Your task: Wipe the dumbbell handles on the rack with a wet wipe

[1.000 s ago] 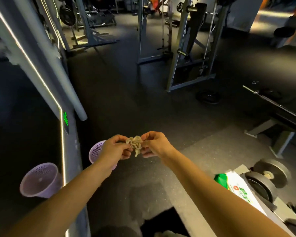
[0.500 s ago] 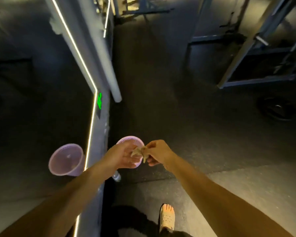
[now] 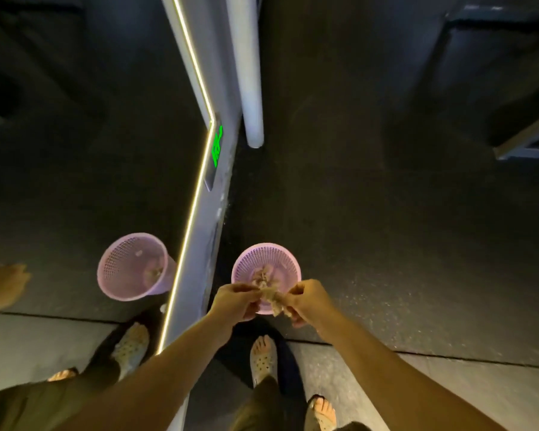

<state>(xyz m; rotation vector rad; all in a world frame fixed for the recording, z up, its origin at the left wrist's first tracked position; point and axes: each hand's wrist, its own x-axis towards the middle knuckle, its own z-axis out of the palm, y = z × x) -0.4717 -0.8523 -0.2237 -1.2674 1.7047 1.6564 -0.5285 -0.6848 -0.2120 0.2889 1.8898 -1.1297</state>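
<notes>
My left hand and right hand pinch the crumpled wet wipe between them, over the pink mesh basket on the floor at twelve o'clock.

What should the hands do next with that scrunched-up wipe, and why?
Most likely let go, so the wipe drops into the pink bin. The left hand and right hand both pinch the crumpled wipe right over the bin's open top, and similar scraps lie inside it, so it looks like the place for used wipes.
</notes>
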